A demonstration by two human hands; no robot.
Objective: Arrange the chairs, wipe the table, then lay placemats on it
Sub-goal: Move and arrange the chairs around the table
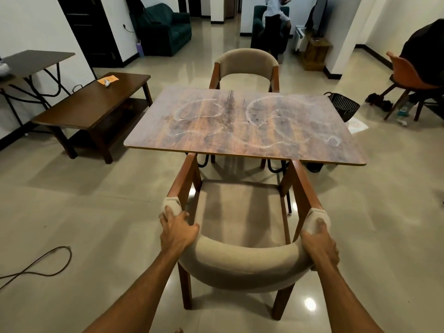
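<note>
Tan cloth covers the chair (240, 263) I hold. My left hand (177, 233) and right hand (319, 246) each grip one end of its back. Its arm tips reach the dirty counter (245, 126). I think a slow, straight push is best. No words to read.

Far chair (246, 61) seat partly hidden behind table (240, 123); background person (276, 18) cut off at top edge.

Dim indoor light, floor (310, 304) glare, wide-angle edge warp.
</note>
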